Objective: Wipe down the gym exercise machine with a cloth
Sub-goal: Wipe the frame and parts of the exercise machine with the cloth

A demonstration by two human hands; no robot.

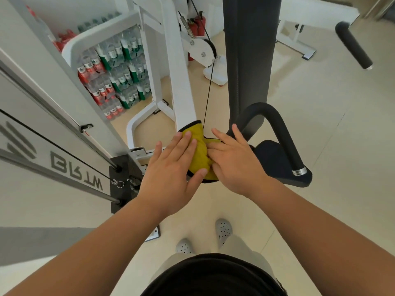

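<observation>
Left hand (173, 165) flat, fingers straight, pressing yellow cloth (199, 152) against white frame bar (181, 82); right hand (237, 165) spread open on the cloth's other side. Nothing pinches the cloth, so it may slip. The cable (208, 92) just beyond the right fingers could snag it.

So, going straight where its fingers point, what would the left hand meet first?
Probably the white bar: the left hand lies flat on the yellow cloth at its near end, pointing along it. Depth is unclear.
</observation>
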